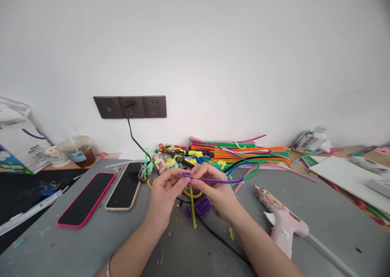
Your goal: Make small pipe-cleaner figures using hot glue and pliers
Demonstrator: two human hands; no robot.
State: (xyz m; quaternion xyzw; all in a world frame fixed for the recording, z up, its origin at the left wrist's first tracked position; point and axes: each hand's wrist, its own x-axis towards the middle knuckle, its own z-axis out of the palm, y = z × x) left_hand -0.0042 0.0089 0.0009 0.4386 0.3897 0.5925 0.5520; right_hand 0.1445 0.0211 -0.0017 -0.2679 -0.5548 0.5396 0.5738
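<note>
A purple pipe cleaner (224,182) is pinched between both hands over the middle of the mat, bent into a small loop at its left end. My left hand (166,189) grips it by the loop with thumb and fingertips. Close beside it, my right hand (215,187) is closed on the same pipe cleaner, whose free end sticks out to the right. Below the hands lie a folded purple pipe cleaner bundle (203,207) and a yellow-green pipe cleaner (193,212). The fingers partly hide the pile behind them.
A pink glue gun (284,222) lies at right on the grey mat (122,240). Two phones, one pink-cased (87,199) and one pale-cased (124,189), lie left. Bundled pipe cleaners (250,153) line the wall; a black cable (217,234) crosses the mat. A drink cup (79,151) stands back left.
</note>
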